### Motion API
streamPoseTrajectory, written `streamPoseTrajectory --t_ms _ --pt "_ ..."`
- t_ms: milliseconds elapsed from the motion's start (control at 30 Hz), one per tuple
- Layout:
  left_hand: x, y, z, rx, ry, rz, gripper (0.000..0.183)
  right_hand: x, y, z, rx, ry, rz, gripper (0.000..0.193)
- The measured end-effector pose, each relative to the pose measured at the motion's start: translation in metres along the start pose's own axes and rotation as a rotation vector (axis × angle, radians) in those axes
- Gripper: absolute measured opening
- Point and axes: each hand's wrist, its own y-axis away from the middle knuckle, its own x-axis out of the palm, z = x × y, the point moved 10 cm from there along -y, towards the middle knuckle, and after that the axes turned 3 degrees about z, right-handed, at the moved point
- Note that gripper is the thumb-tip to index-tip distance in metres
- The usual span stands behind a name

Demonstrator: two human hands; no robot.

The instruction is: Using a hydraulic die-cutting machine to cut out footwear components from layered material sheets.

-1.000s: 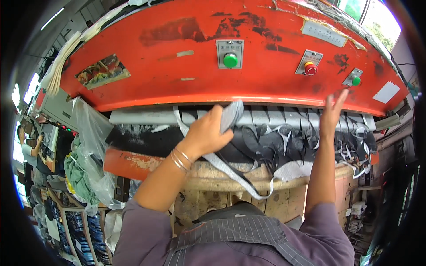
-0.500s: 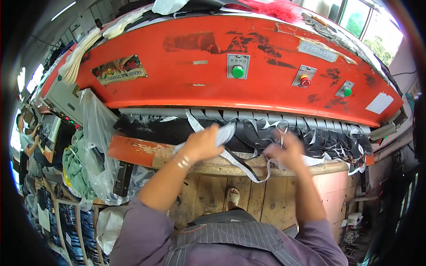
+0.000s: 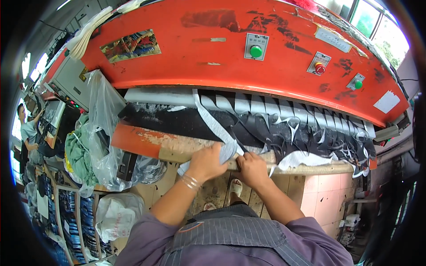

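Observation:
My left hand (image 3: 207, 163) is closed round a bundle of grey-white fabric strips (image 3: 229, 150), with its loose end hanging below the wrist side. One pale strip (image 3: 211, 120) runs from the bundle up to the slot under the red machine. Close beside it, my right hand (image 3: 254, 169) is closed in a pinch at the strips' edge, next to the bundle; its fingertips are partly hidden. To the right, many black and white strips (image 3: 306, 128) hang out of the machine over the black bed (image 3: 173, 122) and its worn wooden front edge (image 3: 177, 154).
The red machine (image 3: 177, 66) spans the far side, with green buttons (image 3: 256, 51) and a red knob (image 3: 319, 68). Clear plastic sheeting (image 3: 104, 133) hangs at left above a white bag (image 3: 117, 217). A co-worker (image 3: 29, 131) stands far left.
My right hand has moved left from the hanging strips to beside my left hand. Both hands are lower now, and the view has shifted, with the machine higher in it.

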Motion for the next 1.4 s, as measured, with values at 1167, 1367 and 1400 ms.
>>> streamPoseTrajectory --t_ms 1167,1367,1400 --pt "-0.002 -0.210 0.142 0.017 0.905 -0.106 0.048 0.057 -0.212 -0.073 -0.044 -0.221 -0.198 0.031" --pt "0.000 -0.218 0.140 0.022 0.867 -0.095 0.050 0.056 -0.215 -0.078 -0.024 -0.197 -0.229 0.035" --pt "0.001 -0.218 0.139 0.017 0.902 -0.100 0.048 0.058 -0.214 -0.080 -0.016 -0.200 -0.209 0.043"
